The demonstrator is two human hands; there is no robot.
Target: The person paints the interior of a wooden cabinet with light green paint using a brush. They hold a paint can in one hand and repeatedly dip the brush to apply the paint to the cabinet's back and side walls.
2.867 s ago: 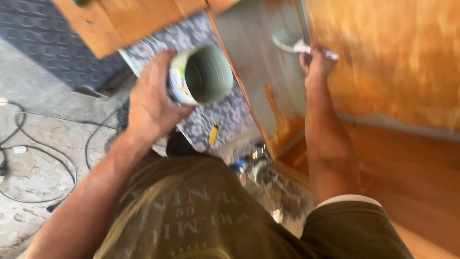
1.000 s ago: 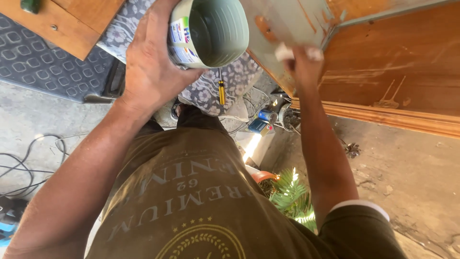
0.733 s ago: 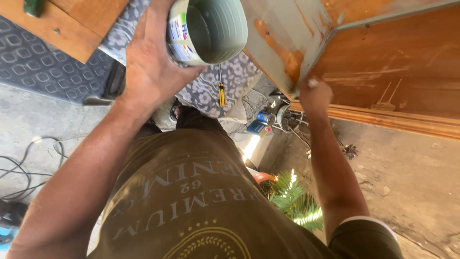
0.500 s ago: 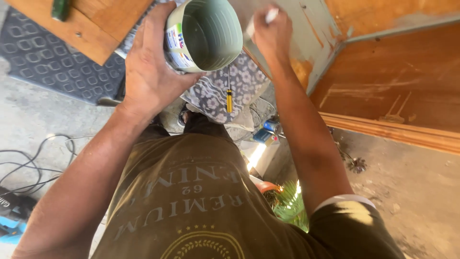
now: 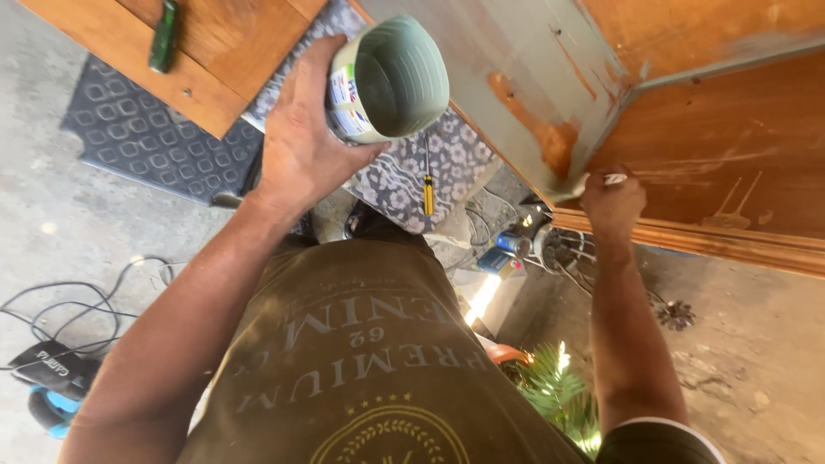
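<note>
The left hand (image 5: 301, 146) wraps its fingers closed around an open paint tin (image 5: 388, 79); the right hand (image 5: 612, 199) pinches a small brush (image 5: 593, 181) against the grey-painted wooden panel (image 5: 516, 77).

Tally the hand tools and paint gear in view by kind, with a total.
Paint can, in the left hand: 1
Brush or applicator, in the right hand: 1
Yellow screwdriver: 1
Green-handled tool: 1
Total: 4
</note>
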